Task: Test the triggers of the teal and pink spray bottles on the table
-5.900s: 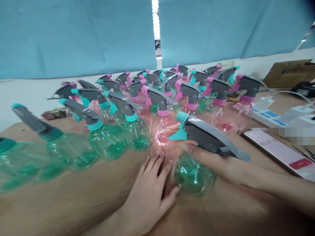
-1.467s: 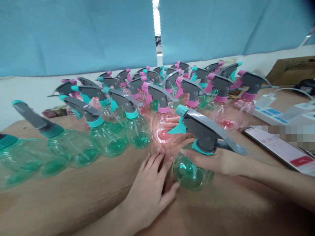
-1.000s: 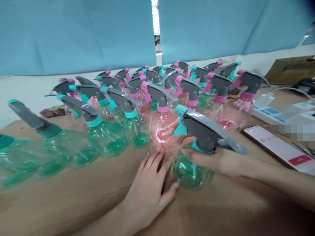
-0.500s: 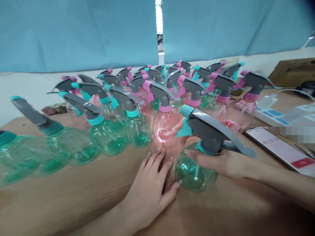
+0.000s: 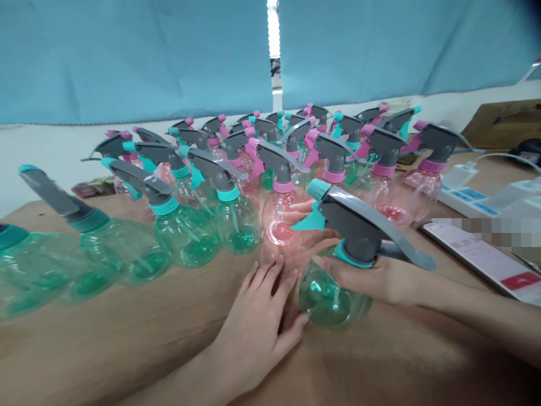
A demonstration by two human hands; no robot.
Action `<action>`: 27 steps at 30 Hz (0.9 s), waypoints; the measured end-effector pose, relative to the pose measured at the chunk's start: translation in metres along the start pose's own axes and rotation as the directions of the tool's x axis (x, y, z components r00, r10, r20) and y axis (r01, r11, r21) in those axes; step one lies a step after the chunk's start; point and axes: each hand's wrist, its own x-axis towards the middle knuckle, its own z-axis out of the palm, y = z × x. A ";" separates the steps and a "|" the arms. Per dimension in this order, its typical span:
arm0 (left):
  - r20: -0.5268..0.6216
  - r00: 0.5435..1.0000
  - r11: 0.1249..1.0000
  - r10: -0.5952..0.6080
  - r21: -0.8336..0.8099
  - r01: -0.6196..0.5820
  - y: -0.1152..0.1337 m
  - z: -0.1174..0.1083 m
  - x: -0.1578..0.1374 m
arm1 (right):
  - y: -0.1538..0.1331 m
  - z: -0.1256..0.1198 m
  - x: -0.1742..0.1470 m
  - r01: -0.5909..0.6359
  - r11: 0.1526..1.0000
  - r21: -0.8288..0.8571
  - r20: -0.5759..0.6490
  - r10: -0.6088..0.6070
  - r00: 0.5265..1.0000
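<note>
My right hand (image 5: pixel 380 279) is around the neck of a green spray bottle (image 5: pixel 333 299) with a grey head and turquoise nozzle and trigger. The thumb lies along the bottle's near shoulder, while some fingers stretch out past the trigger on the far side, partly hidden by the head. The bottle stands nearly upright on the table. Flat on the tabletop to its left rests my left hand (image 5: pixel 257 316), fingers spread and holding nothing. Just beyond both hands is a clear pink spray bottle (image 5: pixel 283 211); a green spray bottle (image 5: pixel 239 223) stands left of it.
Several more green and pink spray bottles crowd the back and left of the wooden table (image 5: pixel 160 344). To the right lie a phone (image 5: pixel 477 256) and a white power strip (image 5: pixel 469 194) with plugs. A cardboard box (image 5: pixel 502 121) sits behind, and a blue curtain (image 5: pixel 127 56) hangs at the back.
The fingers of my right hand have straightened leftward, and the trigger has swung outward. The held bottle has shifted very slightly left. My left hand has not moved.
</note>
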 end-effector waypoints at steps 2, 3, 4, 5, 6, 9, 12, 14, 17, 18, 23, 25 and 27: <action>0.008 1.000 1.000 -0.005 0.003 0.005 0.000 0.000 0.000 | -0.001 0.001 -0.001 -0.006 1.000 -0.007 -0.007 0.006 1.000; 0.012 1.000 1.000 -0.006 0.005 0.006 0.000 0.000 0.000 | -0.002 0.001 -0.001 -0.009 1.000 -0.009 -0.014 0.008 1.000; 0.013 1.000 1.000 -0.007 0.007 0.007 0.001 0.000 0.000 | -0.003 0.001 -0.001 -0.010 1.000 -0.011 -0.020 0.010 1.000; 0.012 1.000 1.000 -0.005 0.009 0.005 0.001 0.000 0.000 | -0.003 0.001 -0.001 -0.012 1.000 -0.011 -0.025 0.011 1.000; 0.009 1.000 1.000 -0.002 0.012 0.002 0.001 -0.001 0.000 | -0.004 0.001 -0.001 -0.013 1.000 -0.011 -0.033 0.013 0.999; 0.000 1.000 1.000 0.003 0.015 -0.003 0.001 -0.001 0.000 | -0.006 0.002 -0.001 -0.020 1.000 -0.008 -0.032 0.019 0.999; 0.001 1.000 1.000 -0.002 0.013 0.002 0.001 0.000 0.000 | -0.007 0.001 0.000 -0.015 1.000 -0.018 -0.015 0.015 1.000; 0.000 1.000 1.000 -0.005 0.011 0.005 0.001 0.000 0.001 | -0.008 0.002 0.000 -0.002 1.000 -0.022 -0.029 0.002 1.000; 0.005 1.000 1.000 -0.004 0.014 0.004 0.001 0.000 0.000 | -0.008 0.002 0.000 -0.002 1.000 -0.023 -0.051 0.001 0.999; 0.008 1.000 1.000 -0.003 0.018 0.003 0.001 0.000 0.000 | -0.007 0.002 0.000 -0.005 1.000 -0.023 -0.054 0.004 0.999; 0.016 1.000 1.000 0.003 0.025 -0.003 0.000 0.000 0.000 | -0.002 0.001 -0.001 -0.004 1.000 -0.026 -0.043 0.003 0.999; 0.007 1.000 1.000 0.003 0.020 -0.003 0.001 0.000 0.000 | -0.001 0.001 -0.001 -0.003 1.000 -0.027 -0.035 0.002 0.999; 0.003 1.000 1.000 0.002 0.018 -0.002 0.001 0.000 0.000 | -0.001 0.001 -0.001 0.005 1.000 -0.025 -0.036 -0.006 0.999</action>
